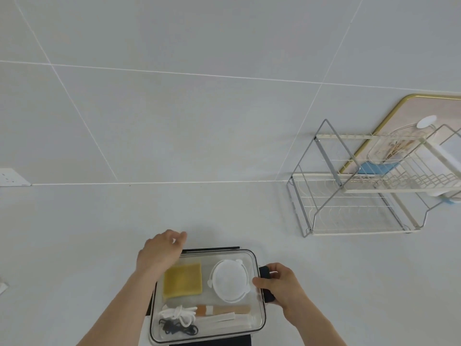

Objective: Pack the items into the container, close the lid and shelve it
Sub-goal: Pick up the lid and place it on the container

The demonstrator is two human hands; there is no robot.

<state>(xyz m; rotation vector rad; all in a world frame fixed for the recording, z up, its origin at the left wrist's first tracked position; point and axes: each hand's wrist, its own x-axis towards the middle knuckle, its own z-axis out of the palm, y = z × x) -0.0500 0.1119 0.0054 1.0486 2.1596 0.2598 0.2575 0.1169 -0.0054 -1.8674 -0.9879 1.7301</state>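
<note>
Container (259, 318), a clear rectangular box with its transparent lid (224, 255) already laid over it, sits on the pale counter (99, 245) just below the person. The head view shows the right hand (279, 283) clenched around a dark side latch (265, 273) on the box's right edge, probably to snap it down. Just inward of that grip lies a round white lid (229, 280), and beyond it a yellow cloth (182, 279); nearer the person than the grip are a white cord (178, 314), a black cord (177, 329) and a wooden-handled brush (224, 309).

The left hand (159, 253) hovers with loose, empty fingers over the far left corner, seemingly to steady the lid or reach the back latch. A wire rack (349, 196), well apart up and to the right of the grip, looks like the shelving spot. No readable writing or brand is visible.
</note>
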